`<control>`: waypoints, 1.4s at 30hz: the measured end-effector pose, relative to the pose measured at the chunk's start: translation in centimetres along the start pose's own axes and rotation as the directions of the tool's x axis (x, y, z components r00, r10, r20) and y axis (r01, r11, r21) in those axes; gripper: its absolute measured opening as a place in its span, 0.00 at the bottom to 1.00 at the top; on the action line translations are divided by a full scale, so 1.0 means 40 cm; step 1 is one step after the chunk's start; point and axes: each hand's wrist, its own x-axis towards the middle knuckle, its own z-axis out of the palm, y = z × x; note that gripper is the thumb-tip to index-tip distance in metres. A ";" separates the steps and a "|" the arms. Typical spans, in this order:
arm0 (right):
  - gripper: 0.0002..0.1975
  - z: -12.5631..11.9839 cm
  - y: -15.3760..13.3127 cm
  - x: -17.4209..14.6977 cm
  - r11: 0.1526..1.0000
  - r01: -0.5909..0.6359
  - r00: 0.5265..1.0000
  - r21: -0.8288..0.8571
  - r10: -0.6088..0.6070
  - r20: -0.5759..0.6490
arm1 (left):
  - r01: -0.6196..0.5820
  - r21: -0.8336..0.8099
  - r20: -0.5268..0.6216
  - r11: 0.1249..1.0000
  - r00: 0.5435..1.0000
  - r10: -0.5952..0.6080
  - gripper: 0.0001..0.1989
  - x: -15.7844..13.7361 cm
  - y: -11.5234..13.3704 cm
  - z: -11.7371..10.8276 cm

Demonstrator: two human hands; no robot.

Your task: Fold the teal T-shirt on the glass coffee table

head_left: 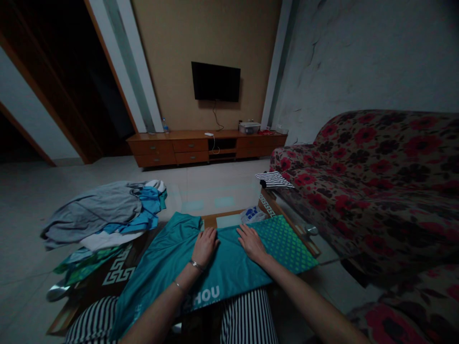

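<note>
shirt (222,267) on table (211,220) | clothes pile (107,215) left | sofa (376,181) right

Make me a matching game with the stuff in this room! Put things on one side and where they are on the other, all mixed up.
Things:
1. teal shirt
2. pile of clothes
3. striped cloth
4. television

Places:
A. on the sofa arm
B. on the wall
C. under both hands
D. at the table's left end

Pairs: 1-C, 2-D, 3-A, 4-B
</note>
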 end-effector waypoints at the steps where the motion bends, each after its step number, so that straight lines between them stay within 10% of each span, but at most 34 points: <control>1: 0.21 -0.001 -0.001 -0.001 1.000 0.002 1.000 -0.001 -0.002 0.001 | 0.004 -0.004 0.002 1.000 1.000 -0.004 0.21 -0.010 -0.001 0.006; 9: 0.22 0.030 0.056 0.007 0.985 -0.159 0.987 -0.067 0.157 -0.041 | 0.116 0.070 0.123 0.991 0.985 -0.124 0.31 -0.020 -0.051 0.035; 22: 0.26 -0.022 0.503 -0.001 0.945 -0.318 0.946 -0.083 0.310 -0.096 | 0.133 0.089 0.108 0.987 0.984 -0.142 0.34 -0.016 -0.059 0.038; 28: 0.26 -0.011 0.506 -0.018 0.943 -0.324 0.930 -0.072 0.303 -0.206 | 0.222 0.130 0.018 0.966 0.974 -0.227 0.31 -0.056 -0.070 0.001; 33: 0.25 0.025 0.465 -0.077 0.967 -0.230 0.969 -0.111 0.217 -0.117 | 0.274 0.154 0.177 0.949 0.938 -0.300 0.31 -0.096 -0.103 -0.006; 42: 0.26 0.024 0.514 -0.015 0.970 -0.190 0.979 -0.151 0.176 -0.103 | 0.272 0.105 0.179 0.957 0.941 -0.287 0.31 -0.017 -0.161 0.021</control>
